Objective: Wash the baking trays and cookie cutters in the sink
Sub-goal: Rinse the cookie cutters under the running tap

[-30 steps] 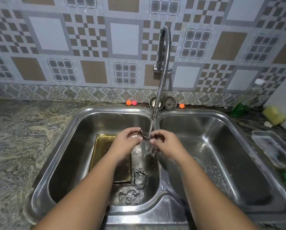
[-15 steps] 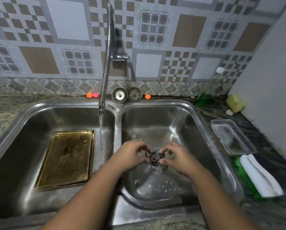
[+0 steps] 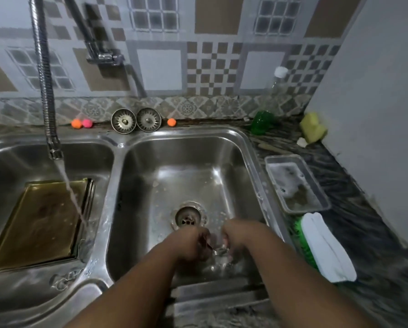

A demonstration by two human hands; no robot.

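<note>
My left hand (image 3: 193, 245) and my right hand (image 3: 233, 235) are low in the right basin (image 3: 222, 150), near its front wall. Both grip one small metal cookie cutter (image 3: 218, 249) between them; the image is blurred there. A gold baking tray (image 3: 39, 221) lies flat in the left basin (image 3: 13, 162), with more trays stacked under it. Water from the faucet (image 3: 44, 91) falls on the tray's right edge. Another cookie cutter (image 3: 65, 279) lies in the left basin by its front corner.
Two sink strainers (image 3: 136, 119) and small orange and pink balls (image 3: 82, 123) stand on the back ledge. To the right are a green soap bottle (image 3: 262, 121), a yellow sponge (image 3: 313, 127), a clear soapy container (image 3: 295, 185) and a white cloth (image 3: 326, 247) on a green brush.
Both hands carried the cookie cutter from under the running water in the left basin over to the right basin, then lowered it toward the front wall. The view swung right.
</note>
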